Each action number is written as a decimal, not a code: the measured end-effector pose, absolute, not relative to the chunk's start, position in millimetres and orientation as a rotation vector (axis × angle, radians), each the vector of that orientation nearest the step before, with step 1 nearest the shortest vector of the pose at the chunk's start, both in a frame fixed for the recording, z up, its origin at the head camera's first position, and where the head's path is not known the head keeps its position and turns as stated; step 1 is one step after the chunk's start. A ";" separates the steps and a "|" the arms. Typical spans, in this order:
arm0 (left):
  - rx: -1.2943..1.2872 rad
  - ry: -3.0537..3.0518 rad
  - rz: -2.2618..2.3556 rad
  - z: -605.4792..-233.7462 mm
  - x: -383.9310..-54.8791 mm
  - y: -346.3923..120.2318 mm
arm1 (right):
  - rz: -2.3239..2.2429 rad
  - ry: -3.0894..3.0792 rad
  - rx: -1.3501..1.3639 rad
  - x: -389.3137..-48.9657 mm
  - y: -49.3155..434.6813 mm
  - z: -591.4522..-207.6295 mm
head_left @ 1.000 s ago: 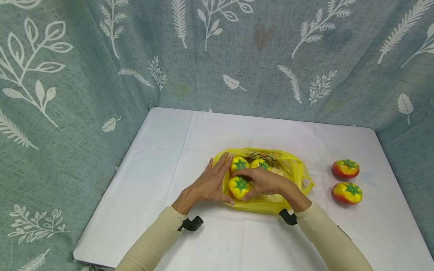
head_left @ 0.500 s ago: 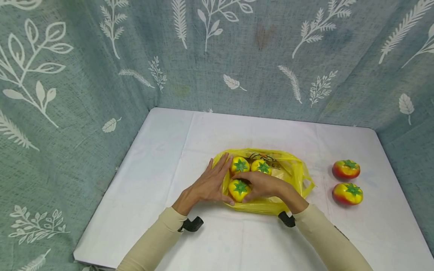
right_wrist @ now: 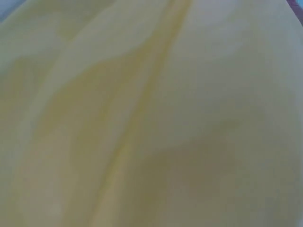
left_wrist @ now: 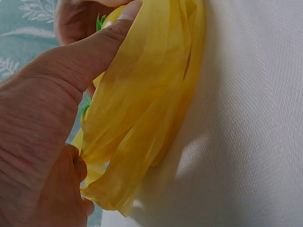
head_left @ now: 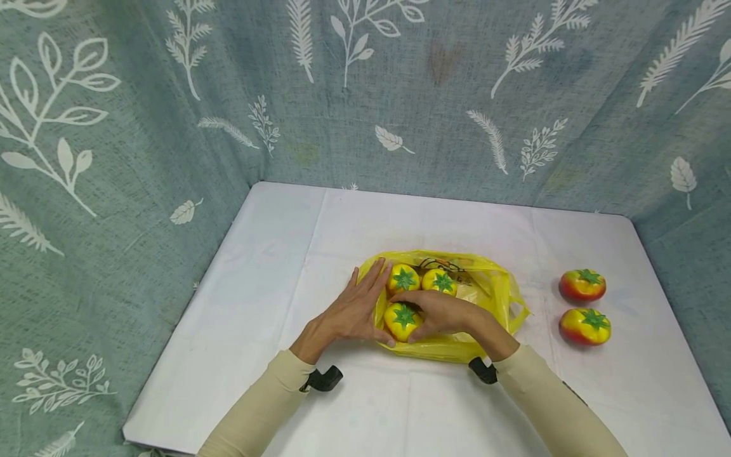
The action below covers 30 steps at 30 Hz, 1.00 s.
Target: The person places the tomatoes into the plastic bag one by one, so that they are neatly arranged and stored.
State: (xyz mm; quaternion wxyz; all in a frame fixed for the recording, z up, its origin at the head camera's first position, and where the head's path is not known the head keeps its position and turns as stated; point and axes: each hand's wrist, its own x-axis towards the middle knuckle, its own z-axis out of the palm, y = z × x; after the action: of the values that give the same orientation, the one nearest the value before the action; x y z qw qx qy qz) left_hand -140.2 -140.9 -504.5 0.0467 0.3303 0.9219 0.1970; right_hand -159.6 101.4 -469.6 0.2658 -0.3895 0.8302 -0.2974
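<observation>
A yellow plastic bag [head_left: 480,348] lies with its mouth open on the table. Two yellow-red tomatoes with green star-shaped tops sit inside at the back, a left one [head_left: 403,278] and a right one [head_left: 439,281]. My right hand [head_left: 442,311] reaches in and grips the front tomato [head_left: 402,319] between thumb and fingers. The left hand [head_left: 358,308] lies along the bag's left rim with fingers stretched out and spread. In the left wrist view its thumb [left_wrist: 102,45] presses against the bag's wall [left_wrist: 137,94]. Only blurred yellow bag plastic [right_wrist: 151,118] fills the right wrist view.
Two more red-yellow tomatoes rest on the table's right side, one farther back [head_left: 582,285] and one nearer [head_left: 585,327]. The white-covered table [head_left: 268,273] meets a grey-green leaf-patterned curtain [head_left: 365,114] at its back and sides.
The right hand and the front tomato have shifted slightly towards the bag's near edge, mostly in the first half second. The left hand has stayed in place.
</observation>
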 end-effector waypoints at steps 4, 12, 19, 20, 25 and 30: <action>1.006 2.816 0.586 -503.8 -139.6 -140.7 | -0.803 2.238 -1.056 -158.9 101.3 -469.6; 1.003 2.823 0.579 -504.0 -139.7 -140.8 | -0.808 2.249 -1.077 -156.6 102.3 -469.2; 0.999 2.819 0.566 -504.3 -140.1 -140.6 | -0.809 2.250 -1.058 -155.7 102.5 -465.5; 0.997 2.819 0.562 -504.4 -140.2 -140.5 | -0.812 2.250 -1.057 -155.5 103.3 -464.0; 0.983 2.817 0.541 -504.8 -140.5 -140.0 | -0.829 2.253 -1.060 -155.4 110.3 -454.2; 0.980 2.820 0.542 -504.3 -140.2 -139.2 | -0.885 2.254 -1.014 -154.0 119.6 -437.4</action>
State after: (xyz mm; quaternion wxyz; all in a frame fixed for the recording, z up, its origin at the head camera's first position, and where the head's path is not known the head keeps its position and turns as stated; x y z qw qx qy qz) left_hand -140.2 -139.2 -504.3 0.0535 0.3224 0.9281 0.1784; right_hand -154.0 119.6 -437.4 0.2552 -0.3733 0.8303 -0.3258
